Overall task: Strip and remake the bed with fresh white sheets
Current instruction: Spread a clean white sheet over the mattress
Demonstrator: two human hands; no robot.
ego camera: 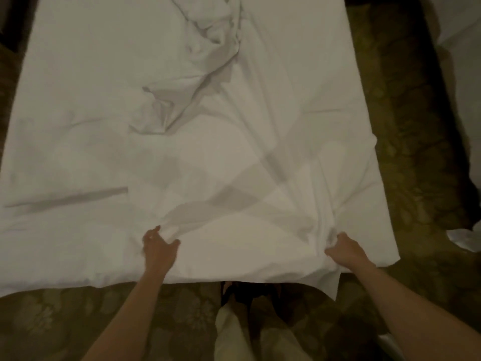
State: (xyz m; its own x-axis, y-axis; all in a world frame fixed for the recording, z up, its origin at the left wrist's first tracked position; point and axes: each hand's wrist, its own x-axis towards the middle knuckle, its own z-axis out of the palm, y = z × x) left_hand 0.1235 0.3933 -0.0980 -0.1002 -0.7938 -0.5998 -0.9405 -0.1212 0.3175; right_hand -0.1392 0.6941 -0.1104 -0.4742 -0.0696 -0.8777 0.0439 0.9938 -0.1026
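The white sheet (pixel 182 152) lies spread over the bed (pixel 359 142), covering nearly all of it, and its near edge hangs a little over the foot of the bed towards me. My left hand (pixel 158 247) rests on the sheet close to that edge, fingers spread and bent, with a fold of cloth pinched between fingertips and thumb. My right hand (pixel 343 250) is closed round a bunched handful of the sheet near the near right corner; creases fan out from that grip across the cloth. Further up, around the middle and towards the head of the bed, a rumpled heap (pixel 208 61) of the same white cloth sits on top of the flat part. I cannot tell whether it is part of this sheet or a separate piece.

Nothing here holds anything else, apart from the bed carrying the sheet. The mattress itself is hidden under the cloth. The head of the bed is cut off at the top. A patterned carpet (pixel 416 126) shows round the bed, dim and blurred. At the far right edge a pale crumpled thing (pixel 466 238) lies on the carpet, partly cut off, and I cannot make out what it is. My trouser legs (pixel 234 334) show below, between my arms.
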